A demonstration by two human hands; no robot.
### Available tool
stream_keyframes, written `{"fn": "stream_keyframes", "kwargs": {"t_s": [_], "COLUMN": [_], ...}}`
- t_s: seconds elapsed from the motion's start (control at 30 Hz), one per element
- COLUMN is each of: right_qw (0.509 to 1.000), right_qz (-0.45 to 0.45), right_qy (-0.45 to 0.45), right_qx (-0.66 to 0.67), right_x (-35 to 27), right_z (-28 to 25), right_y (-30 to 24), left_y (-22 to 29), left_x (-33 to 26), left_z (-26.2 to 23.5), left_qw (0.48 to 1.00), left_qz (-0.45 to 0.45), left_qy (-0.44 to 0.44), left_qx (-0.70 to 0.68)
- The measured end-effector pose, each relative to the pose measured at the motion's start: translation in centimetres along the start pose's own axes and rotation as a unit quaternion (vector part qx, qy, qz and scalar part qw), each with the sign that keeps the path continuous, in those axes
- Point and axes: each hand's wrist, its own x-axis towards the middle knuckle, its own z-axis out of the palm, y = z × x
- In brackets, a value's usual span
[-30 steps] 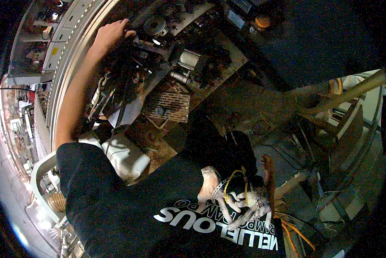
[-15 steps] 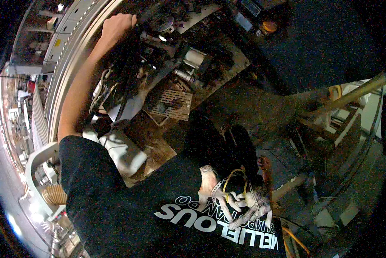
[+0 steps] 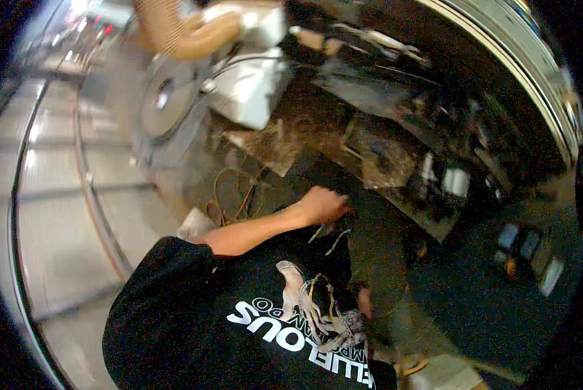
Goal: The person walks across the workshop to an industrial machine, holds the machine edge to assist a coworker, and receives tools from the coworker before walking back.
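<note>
My left hand (image 3: 324, 207) hangs in front of my waist, its fingers curled into a loose fist. Whatever may be inside the fist is hidden. White drawstrings (image 3: 337, 242) dangle just below it, against dark clothing. Of my right hand (image 3: 365, 301), only a small part shows beside the edge of my black printed shirt (image 3: 174, 305); its fingers cannot be made out. Neither hand visibly touches the machine ahead.
A dirty machine bed (image 3: 382, 159) lies ahead, with a white housing (image 3: 249, 91) at its left. A ribbed tan hose (image 3: 168, 29) joins near a round grey disc (image 3: 165, 107). Thin cables (image 3: 230, 198) loop low down. Pale floor (image 3: 109, 227) stretches to the left.
My left hand has come away from the pale rail at the machine's upper edge and down to my waist. The view has swung left, bringing the hose, disc and pale floor into sight.
</note>
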Motion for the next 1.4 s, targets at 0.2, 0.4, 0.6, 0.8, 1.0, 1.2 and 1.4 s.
{"fn": "stream_keyframes", "kwargs": {"t_s": [0.2,0.4,0.6,0.8,1.0,1.2,1.4], "right_qw": [0.961,0.875,0.818,0.781,0.703,0.677,0.655], "right_qz": [-0.055,-0.147,-0.218,-0.365,-0.53,-0.561,-0.55], "right_qy": [-0.146,-0.233,-0.262,-0.359,-0.339,-0.371,-0.31], "right_qx": [-0.227,-0.397,-0.464,-0.358,-0.332,-0.299,-0.416], "right_x": [9.0,13.7,5.3,-5.7,-13.0,-18.1,-19.4], "right_z": [-14.4,-20.5,-11.7,-2.3,1.5,2.4,6.4], "right_y": [-8.3,-25.1,-50.3,-64.4,-77.5,-93.6,-108.4], "left_y": [-7.1,-8.1,-6.9,-5.9,-6.8,-10.1,-15.5], "left_x": [-12.2,-14.9,-16.6,-19.6,-19.5,-26.3,-39.1], "left_z": [5.9,5.5,5.2,-1.3,-10.8,-21.0,-19.6], "left_qw": [0.895,0.554,0.454,0.417,0.573,0.714,0.454], "left_qz": [-0.336,-0.368,-0.308,-0.318,-0.397,-0.571,-0.684], "left_qy": [0.258,0.545,0.66,0.681,0.575,0.327,0.353], "left_qx": [-0.141,-0.51,-0.513,-0.511,-0.428,-0.24,-0.449]}}
